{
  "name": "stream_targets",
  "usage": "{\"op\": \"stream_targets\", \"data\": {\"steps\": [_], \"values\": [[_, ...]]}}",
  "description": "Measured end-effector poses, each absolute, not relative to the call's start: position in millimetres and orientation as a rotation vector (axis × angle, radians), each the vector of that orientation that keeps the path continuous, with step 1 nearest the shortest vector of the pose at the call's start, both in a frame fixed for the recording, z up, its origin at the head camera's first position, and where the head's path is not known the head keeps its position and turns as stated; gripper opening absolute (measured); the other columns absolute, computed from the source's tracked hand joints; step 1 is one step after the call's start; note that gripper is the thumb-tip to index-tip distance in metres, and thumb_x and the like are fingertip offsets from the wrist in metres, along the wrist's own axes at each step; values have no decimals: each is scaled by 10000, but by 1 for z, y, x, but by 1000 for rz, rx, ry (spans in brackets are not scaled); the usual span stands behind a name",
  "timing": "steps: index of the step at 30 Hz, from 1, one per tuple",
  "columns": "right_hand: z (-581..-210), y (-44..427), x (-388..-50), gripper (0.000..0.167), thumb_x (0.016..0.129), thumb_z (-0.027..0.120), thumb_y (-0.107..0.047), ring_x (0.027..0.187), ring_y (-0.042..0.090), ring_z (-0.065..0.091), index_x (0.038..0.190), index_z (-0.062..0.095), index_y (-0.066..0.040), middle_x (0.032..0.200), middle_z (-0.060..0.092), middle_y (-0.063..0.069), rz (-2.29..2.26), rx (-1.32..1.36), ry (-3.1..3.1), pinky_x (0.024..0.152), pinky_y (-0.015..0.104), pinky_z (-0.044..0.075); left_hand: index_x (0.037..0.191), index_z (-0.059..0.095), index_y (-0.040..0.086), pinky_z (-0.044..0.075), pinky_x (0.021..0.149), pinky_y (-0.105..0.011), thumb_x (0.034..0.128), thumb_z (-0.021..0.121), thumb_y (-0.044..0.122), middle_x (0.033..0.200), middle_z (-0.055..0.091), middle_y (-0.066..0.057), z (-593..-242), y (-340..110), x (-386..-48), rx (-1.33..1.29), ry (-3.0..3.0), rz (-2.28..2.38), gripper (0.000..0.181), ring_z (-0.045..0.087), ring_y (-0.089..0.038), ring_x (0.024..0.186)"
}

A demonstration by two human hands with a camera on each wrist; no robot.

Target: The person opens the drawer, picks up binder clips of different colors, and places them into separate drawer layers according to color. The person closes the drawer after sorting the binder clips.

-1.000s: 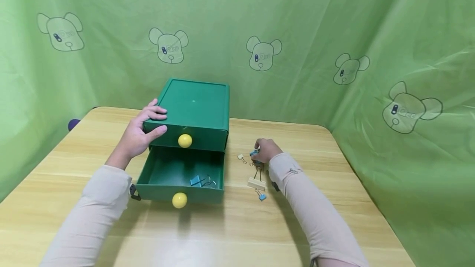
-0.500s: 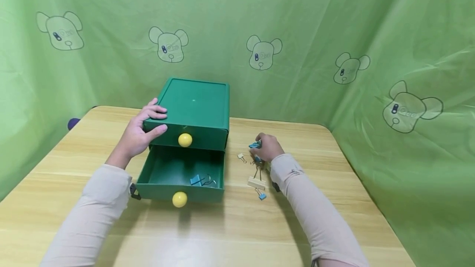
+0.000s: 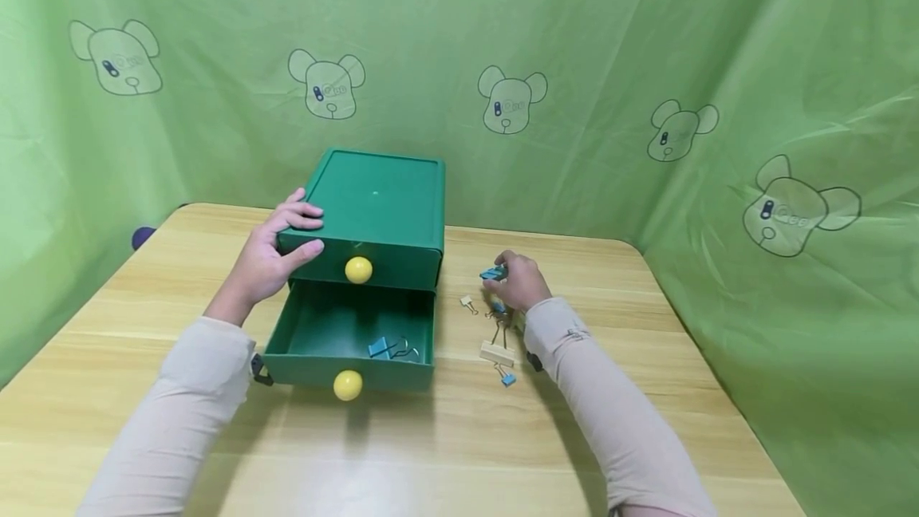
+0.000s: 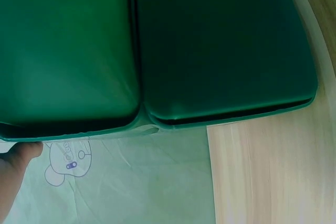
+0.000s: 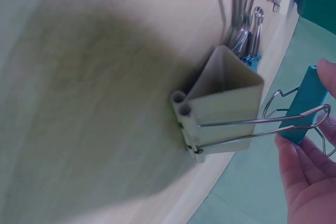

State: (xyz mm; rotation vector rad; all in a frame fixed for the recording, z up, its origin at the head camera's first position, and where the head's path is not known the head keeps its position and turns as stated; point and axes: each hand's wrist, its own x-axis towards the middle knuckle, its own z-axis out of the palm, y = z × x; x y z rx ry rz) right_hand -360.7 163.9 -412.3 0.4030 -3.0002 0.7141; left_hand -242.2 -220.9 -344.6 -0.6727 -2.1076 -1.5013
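Observation:
My left hand (image 3: 269,258) rests on the front left corner of a green two-drawer cabinet (image 3: 376,198), fingers laid on its top and thumb along the front. In the right wrist view, a blue binder clip (image 5: 305,106) is pinched between the thumb and fingers of my right hand (image 3: 522,284), above the table. Nearer me lie another blue binder clip (image 3: 498,307), a large beige binder clip (image 3: 497,353) and a small blue one (image 3: 507,380). A small beige clip (image 3: 467,301) lies beside the cabinet.
The lower drawer (image 3: 309,333) is pulled out and holds a blue binder clip (image 3: 379,348); the upper drawer is closed. Both have yellow knobs, such as the lower knob (image 3: 348,385). A green curtain (image 3: 574,38) hangs behind the wooden table (image 3: 459,453).
My right hand has lifted the blue binder clip from the group of clips and moved it slightly away from me. The left hand stays on the cabinet.

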Motion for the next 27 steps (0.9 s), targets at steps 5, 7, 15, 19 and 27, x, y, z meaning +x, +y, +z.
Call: {"op": "stream_targets", "data": {"steps": [5,7,15,19,27], "values": [[-410,165,-359,474,871,741,-267,1007,319,594,1210,561,11,1086,628,168,727,414,-2974,910,437,478,1046,604,-55,107,1143,-527,863,640,-64,1220,541,130,-343,-222,-241,-679,-2115,-1479,187,199,-257,1448],[-409,166,-357,470,871,742,-270,1005,315,593,1205,563,8,1083,627,164,746,410,-2966,907,435,480,1044,605,-59,109,1145,-518,862,639,-67,1221,541,128,-343,-223,-241,-675,-2111,-1481,186,202,-251,1447],[-407,167,-351,474,884,726,-305,1011,309,589,1202,554,1,1088,617,156,818,405,-2939,898,433,485,1053,599,-68,100,1144,-528,840,654,-80,1224,537,134,-343,-222,-242,-670,-2103,-1499,220,193,-281,1448],[-407,169,-348,461,880,728,-311,997,318,591,1174,563,4,1072,621,160,834,418,-2899,890,444,485,1047,605,-65,103,1145,-517,845,644,-78,1216,541,141,-343,-221,-242,-673,-2102,-1499,206,198,-267,1448],[-407,167,-341,406,868,737,-322,962,317,602,1094,594,-15,1031,644,140,836,457,-2790,867,451,491,1043,603,-61,107,1145,-521,859,636,-71,1217,544,131,-343,-221,-240,-666,-2113,-1492,187,203,-251,1447]]}}
